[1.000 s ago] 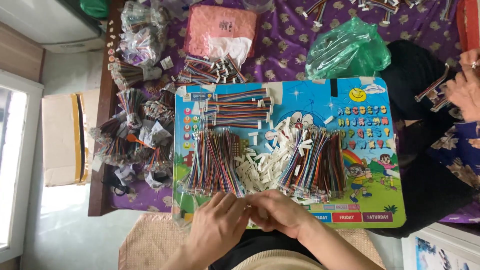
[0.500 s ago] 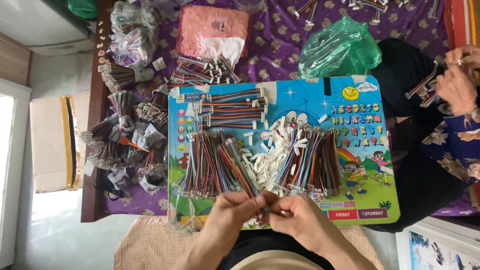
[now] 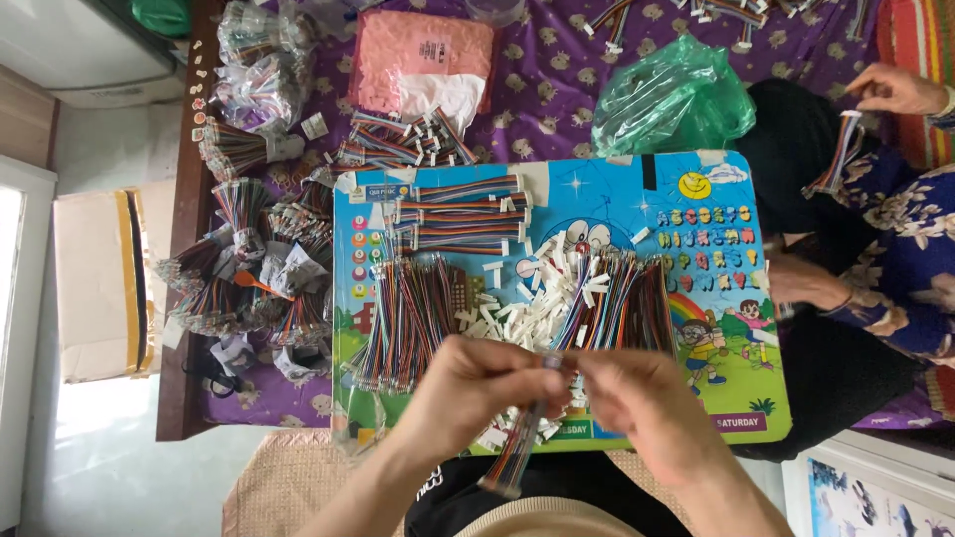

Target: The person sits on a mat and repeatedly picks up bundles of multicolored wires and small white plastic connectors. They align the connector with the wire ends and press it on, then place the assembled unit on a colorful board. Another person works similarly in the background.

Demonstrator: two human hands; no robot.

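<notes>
Head view looks straight down, and both hands blur where they meet, so the exact fingertip grip is hard to read. Left hand (image 3: 476,383) is curled, fingers pinched on the upper end of a ribbon cable (image 3: 515,452); right hand (image 3: 637,398) comes in from the other side, fingers bent and pinching the same end, where a small white connector seems to sit, too smeared to be sure. Both forearms rise from the bottom edge, cut off by the frame. That cable hangs down from the pinch, tilted toward the left, its lower end over a dark lap, just off the near edge of the board (image 3: 736,199), a bright cartoon-printed tray. On the board lie a left bundle (image 3: 408,318) and a right bundle (image 3: 622,298) of coloured wires, with a heap of white connectors (image 3: 527,298) between them and flat cables (image 3: 468,214) stacked farther back. The hands hide the near part of the heap. Beyond, a pink bag (image 3: 423,55) and a green bag (image 3: 671,94) rest on the purple cloth (image 3: 557,80). At the right edge another person's hand (image 3: 895,89) holds a short cable, partly cut off.
</notes>
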